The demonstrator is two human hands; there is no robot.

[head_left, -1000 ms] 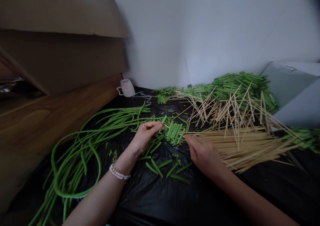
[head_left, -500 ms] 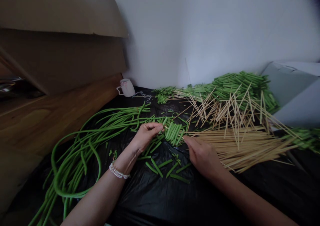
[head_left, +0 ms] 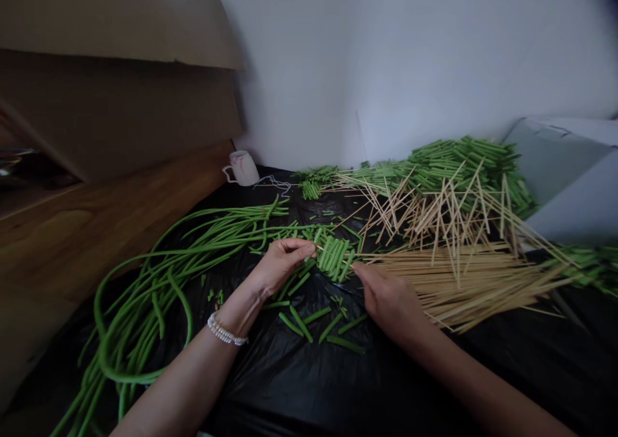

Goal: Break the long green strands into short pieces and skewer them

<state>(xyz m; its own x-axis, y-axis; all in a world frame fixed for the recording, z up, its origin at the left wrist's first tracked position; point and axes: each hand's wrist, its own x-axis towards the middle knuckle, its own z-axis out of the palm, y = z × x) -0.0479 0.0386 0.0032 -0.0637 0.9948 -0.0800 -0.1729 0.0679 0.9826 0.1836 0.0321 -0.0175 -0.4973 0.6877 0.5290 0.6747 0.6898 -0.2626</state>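
Between my two hands is a row of cut long bean pieces, threaded side by side on a thin bamboo skewer. My left hand pinches the skewer's left end between thumb and fingers. At the right end, my right hand is closed on the skewer, its fingertips near the last bean piece. Loose bean pieces lie on the black plastic sheet below and behind the row. Whole long beans spread in a looped bundle left of my left hand.
Bare bamboo skewers lie in a pile at right. Behind them, filled bean skewers are heaped by the wall, beside a pale box. A white mug stands at the back left, near a cardboard box and a wooden board.
The view has shifted very slightly. Both hands keep their hold on the skewer, and the bean row looks the same.
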